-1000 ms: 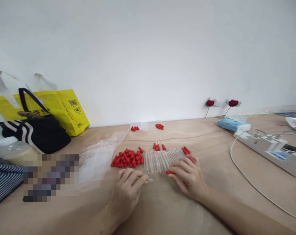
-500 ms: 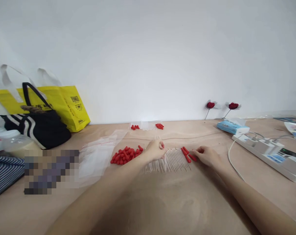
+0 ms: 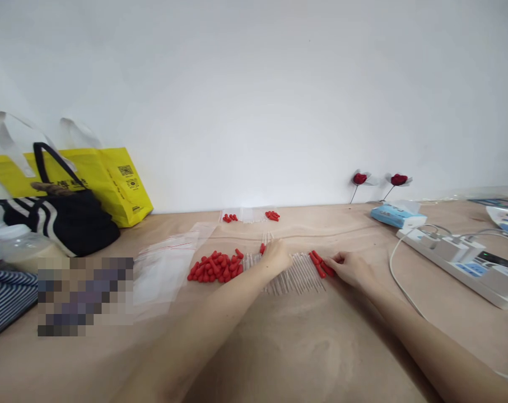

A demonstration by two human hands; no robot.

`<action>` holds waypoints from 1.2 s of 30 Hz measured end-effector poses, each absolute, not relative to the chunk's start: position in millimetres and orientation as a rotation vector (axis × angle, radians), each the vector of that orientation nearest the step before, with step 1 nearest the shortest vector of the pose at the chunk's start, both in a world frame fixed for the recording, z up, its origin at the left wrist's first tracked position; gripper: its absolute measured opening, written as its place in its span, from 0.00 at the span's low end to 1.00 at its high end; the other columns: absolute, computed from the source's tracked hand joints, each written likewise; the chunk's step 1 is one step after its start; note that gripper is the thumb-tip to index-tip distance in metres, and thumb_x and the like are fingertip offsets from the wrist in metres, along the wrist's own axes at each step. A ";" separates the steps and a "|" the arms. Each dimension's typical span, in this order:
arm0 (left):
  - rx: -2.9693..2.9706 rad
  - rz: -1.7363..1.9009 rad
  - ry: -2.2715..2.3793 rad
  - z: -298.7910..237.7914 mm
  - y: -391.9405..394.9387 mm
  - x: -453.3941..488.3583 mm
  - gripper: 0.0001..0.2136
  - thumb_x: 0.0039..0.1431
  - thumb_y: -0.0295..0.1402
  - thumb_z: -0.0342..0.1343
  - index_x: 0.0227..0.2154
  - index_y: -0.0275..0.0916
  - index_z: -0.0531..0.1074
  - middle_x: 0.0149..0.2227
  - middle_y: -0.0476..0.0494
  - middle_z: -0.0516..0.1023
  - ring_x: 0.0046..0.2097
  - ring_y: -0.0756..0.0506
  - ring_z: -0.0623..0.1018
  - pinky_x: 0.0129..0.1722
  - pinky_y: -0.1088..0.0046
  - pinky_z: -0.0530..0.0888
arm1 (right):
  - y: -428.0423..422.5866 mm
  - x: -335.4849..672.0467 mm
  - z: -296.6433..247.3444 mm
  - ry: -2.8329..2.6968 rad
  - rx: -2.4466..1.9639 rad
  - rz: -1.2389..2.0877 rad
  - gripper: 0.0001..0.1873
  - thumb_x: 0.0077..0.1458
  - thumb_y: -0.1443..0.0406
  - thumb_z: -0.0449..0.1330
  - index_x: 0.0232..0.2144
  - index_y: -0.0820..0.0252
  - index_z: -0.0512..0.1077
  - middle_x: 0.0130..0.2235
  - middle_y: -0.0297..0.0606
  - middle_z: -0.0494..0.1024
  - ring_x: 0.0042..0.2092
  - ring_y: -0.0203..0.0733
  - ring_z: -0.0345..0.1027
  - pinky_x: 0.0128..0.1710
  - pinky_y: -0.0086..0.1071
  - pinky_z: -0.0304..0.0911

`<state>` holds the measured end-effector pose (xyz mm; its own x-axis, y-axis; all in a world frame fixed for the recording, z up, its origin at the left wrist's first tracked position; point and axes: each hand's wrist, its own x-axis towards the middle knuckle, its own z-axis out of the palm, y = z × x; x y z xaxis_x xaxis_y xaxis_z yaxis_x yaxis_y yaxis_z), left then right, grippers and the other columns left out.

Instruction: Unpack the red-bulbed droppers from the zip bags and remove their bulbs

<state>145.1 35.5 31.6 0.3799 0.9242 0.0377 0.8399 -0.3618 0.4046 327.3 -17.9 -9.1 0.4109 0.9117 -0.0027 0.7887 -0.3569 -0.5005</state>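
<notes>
My left hand [image 3: 276, 257] is over the row of thin clear tubes [image 3: 302, 274], its fingers curled and partly hidden. A red rubber bulb [image 3: 262, 248] shows at its fingertips. At the row's right end, my right hand [image 3: 351, 267] pinches a red rubber bulb [image 3: 328, 271], the fingertips partly covering it. Another couple of red bulbs [image 3: 316, 263] lie touching or close by, beside the tubes. Left of the row is a heap of red rubber bulbs [image 3: 214, 267]. A few more thin tubes [image 3: 267, 238] lie just beyond my left hand.
Clear zip bags [image 3: 161, 274] lie left of the heap. A filled bag [image 3: 247, 214] with red bulbs at both ends is near the wall. At right are a tissue pack [image 3: 396, 215] and a power strip [image 3: 459, 260] with cables; yellow [image 3: 127, 196] and black bags [image 3: 85, 224] stand left.
My left hand has turned and shifted a little right; the red bulb at its fingers now shows on its left side. My right fingers have moved slightly left, further over the bulb.
</notes>
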 end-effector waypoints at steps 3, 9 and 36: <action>2.350 0.341 1.559 30.8 37.1 142.9 0.03 0.41 0.23 0.57 0.22 0.33 0.73 0.28 0.35 0.76 0.38 0.39 0.76 0.36 0.69 0.69 | -17.7 327.9 -10.1 -1.479 -2.252 0.397 0.19 0.48 0.51 0.51 0.20 0.56 0.72 0.25 0.37 0.75 0.30 0.42 0.68 0.25 0.29 0.52; 2.372 0.283 1.612 36.9 46.8 133.9 0.07 0.42 0.28 0.58 0.28 0.33 0.74 0.32 0.35 0.77 0.38 0.40 0.76 0.35 0.71 0.69 | -17.8 337.7 -10.2 -1.484 -2.248 0.442 0.19 0.48 0.52 0.50 0.21 0.57 0.72 0.22 0.36 0.74 0.26 0.40 0.66 0.23 0.28 0.50; 2.063 -0.086 1.875 19.2 106.1 97.9 0.14 0.58 0.35 0.49 0.45 0.36 0.64 0.46 0.42 0.68 0.43 0.45 0.71 0.41 0.63 0.71 | -18.3 337.7 -12.2 -1.479 -2.212 0.345 0.17 0.49 0.56 0.50 0.21 0.58 0.72 0.22 0.36 0.74 0.24 0.38 0.64 0.22 0.27 0.48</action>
